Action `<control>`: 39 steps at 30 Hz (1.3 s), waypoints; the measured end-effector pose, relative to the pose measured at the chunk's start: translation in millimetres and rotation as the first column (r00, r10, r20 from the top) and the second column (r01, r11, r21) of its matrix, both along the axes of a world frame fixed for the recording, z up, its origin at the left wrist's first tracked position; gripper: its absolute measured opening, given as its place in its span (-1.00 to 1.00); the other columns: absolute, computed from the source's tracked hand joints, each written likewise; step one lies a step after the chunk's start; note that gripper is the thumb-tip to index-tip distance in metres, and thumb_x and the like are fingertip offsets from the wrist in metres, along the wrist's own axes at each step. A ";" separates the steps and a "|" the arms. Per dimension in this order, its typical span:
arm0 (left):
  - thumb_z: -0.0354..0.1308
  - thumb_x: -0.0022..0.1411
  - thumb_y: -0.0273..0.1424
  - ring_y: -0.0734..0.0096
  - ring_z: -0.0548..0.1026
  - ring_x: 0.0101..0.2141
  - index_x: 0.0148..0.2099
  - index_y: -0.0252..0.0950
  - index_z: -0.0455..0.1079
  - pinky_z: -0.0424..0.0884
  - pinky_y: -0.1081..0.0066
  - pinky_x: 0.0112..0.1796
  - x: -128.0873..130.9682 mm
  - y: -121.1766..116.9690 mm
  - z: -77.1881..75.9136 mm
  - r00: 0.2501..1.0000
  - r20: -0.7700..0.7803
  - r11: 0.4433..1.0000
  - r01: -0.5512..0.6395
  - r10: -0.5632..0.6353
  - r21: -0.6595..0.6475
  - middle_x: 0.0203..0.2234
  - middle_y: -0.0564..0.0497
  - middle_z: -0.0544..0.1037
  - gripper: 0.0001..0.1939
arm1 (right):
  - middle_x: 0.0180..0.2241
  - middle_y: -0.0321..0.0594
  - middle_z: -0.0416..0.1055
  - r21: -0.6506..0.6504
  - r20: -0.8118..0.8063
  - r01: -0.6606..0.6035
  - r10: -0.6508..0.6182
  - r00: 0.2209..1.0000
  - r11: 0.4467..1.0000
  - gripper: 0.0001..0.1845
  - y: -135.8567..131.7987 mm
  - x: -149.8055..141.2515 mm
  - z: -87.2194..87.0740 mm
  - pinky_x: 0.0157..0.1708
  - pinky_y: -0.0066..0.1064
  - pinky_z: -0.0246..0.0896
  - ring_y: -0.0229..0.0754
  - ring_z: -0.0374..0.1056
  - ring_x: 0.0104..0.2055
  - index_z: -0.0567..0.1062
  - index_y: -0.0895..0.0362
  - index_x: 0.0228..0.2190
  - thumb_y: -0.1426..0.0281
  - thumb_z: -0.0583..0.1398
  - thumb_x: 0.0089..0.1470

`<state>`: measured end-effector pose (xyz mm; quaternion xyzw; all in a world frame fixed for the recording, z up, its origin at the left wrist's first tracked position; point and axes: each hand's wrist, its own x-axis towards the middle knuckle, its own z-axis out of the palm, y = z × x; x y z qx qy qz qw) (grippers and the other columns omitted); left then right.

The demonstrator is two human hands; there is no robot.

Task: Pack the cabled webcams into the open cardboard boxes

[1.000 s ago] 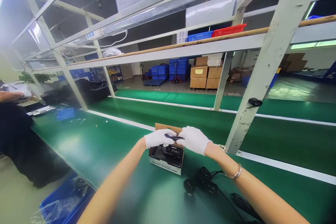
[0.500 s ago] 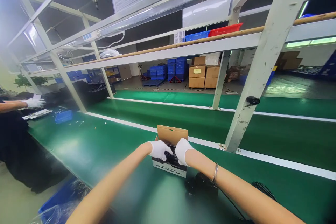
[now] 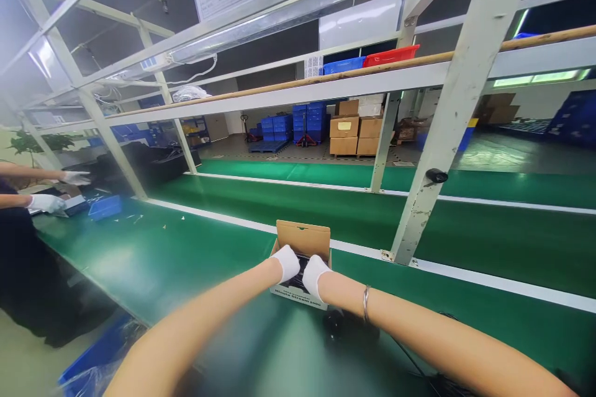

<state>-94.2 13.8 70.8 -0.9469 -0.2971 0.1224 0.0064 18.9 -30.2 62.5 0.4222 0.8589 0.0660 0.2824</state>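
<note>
A small open cardboard box (image 3: 302,237) with a white printed front stands on the green bench (image 3: 186,248), its brown lid flap upright. Both my white-gloved hands reach down into it. My left hand (image 3: 287,262) and my right hand (image 3: 315,275) sit side by side with fingers curled onto a black item (image 3: 302,268) inside the box. Most of that item is hidden by my gloves. A bracelet circles my right wrist.
Black cabled parts (image 3: 349,329) lie on the bench under my right forearm. A white frame post (image 3: 442,136) rises right of the box. At the far left another person's gloved hands (image 3: 46,201) work by a blue tray (image 3: 105,206). A blue bin (image 3: 97,353) sits below the bench edge.
My hands went from holding a small dark piece above the box to pushing down inside it. The person at the left has lowered both hands to the bench.
</note>
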 end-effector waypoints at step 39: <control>-0.07 0.25 -0.10 0.01 0.48 -0.08 -0.03 0.24 0.49 0.40 0.00 0.03 -13.9 -188.6 -36.3 0.575 0.621 0.814 -0.145 0.533 -0.563 -0.05 0.04 0.57 -0.65 | -0.27 -0.09 0.52 0.118 -0.498 0.493 -0.378 0.780 0.862 -0.55 -43.7 172.2 39.5 -0.28 -0.31 0.24 -0.04 0.46 -0.24 0.57 0.12 -0.31 0.14 0.00 0.29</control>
